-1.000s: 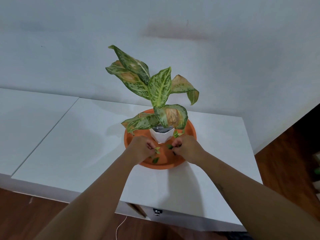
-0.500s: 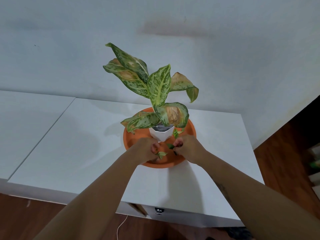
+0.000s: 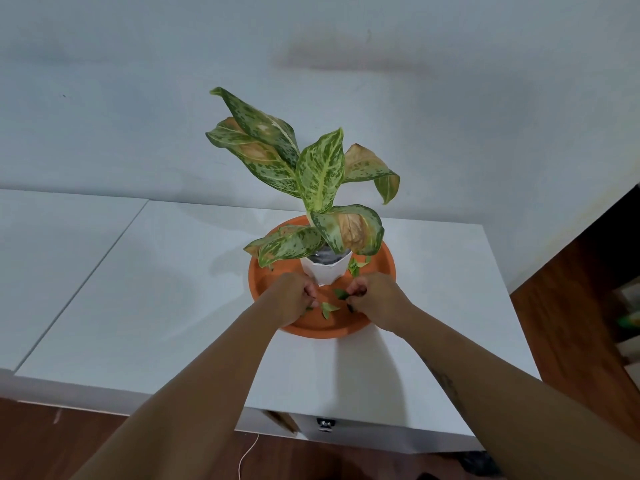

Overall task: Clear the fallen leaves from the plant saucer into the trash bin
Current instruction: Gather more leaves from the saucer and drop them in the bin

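An orange plant saucer (image 3: 387, 268) sits on the white table and holds a small white pot (image 3: 327, 271) with a speckled green plant (image 3: 320, 174). Small green leaf bits lie in the saucer: one loose bit (image 3: 327, 309) between my hands, and several bits (image 3: 356, 266) to the right of the pot. My left hand (image 3: 292, 299) is curled over the saucer's front left, with a green scrap at its fingertips. My right hand (image 3: 377, 299) is curled at the front right, pinching a green leaf piece (image 3: 341, 294). No trash bin is in view.
The white table (image 3: 156, 299) runs left, with a seam to a second white top (image 3: 52, 265). A white wall stands behind. Wood floor (image 3: 588, 306) lies to the right and below, with a thin white cable (image 3: 247, 452) under the table's front edge.
Both hands stayed over the saucer's front, fingers working at the leaf bits. The loose bit between them has shifted a little. The view moved slightly.
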`<state>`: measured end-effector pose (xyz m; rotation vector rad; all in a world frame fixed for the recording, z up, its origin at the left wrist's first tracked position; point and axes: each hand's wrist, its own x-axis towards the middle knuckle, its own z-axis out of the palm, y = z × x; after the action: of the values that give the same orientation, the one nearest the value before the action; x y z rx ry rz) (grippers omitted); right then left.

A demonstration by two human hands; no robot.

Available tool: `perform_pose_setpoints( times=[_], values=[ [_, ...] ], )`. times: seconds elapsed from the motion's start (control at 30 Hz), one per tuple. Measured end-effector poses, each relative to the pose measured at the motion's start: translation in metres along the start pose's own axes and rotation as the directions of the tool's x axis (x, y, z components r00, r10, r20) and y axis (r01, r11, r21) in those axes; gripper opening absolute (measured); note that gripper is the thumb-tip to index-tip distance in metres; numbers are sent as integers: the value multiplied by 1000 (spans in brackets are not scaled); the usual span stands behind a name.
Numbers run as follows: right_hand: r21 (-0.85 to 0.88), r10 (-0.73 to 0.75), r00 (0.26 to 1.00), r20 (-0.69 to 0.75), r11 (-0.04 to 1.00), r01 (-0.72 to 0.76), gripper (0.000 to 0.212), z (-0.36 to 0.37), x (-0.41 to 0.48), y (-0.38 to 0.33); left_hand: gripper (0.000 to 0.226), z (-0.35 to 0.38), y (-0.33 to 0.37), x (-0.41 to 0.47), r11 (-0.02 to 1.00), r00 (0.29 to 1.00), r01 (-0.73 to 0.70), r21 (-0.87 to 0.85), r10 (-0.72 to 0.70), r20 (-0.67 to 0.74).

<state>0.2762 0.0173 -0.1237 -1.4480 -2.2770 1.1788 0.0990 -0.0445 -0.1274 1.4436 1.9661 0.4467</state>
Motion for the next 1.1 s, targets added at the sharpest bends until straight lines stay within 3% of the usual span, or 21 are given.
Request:
perform_pose_setpoints(
  times=[0.17,0.43,0.57,0.7,0.77,0.87,1.1],
  values=[
    [-11,-29,999,45,1000,30,13,13,1,-12,27,-11,-14,-5,998,998,62,-5,-62,-26],
    [-117,23,991,132,993,-7,10,30,8,-24,18,-15,-13,-4,998,997,67,16,-68,47],
    [-195,-1,990,143,980,29,36,31,9,-27,15,-16,-12,-2,1000,998,19,11,-19,55],
    [-186,7,988,157,982,23,24,22,6,-24,17,-14,-10,-2,999,1000,-4,-49,5,26],
    [-135,19,997,80,991,-8,26,14,6,-15,17,-12,-6,0,998,999,-8,-62,11,40],
    [-102,65,998,22,993,-62,11,4,6,-3,15,-8,-4,4,999,999,-19,-28,19,31],
    [-44,58,998,3,997,-58,13,5,4,-1,7,-1,-2,9,999,1000,14,45,-13,-18]
  ],
)
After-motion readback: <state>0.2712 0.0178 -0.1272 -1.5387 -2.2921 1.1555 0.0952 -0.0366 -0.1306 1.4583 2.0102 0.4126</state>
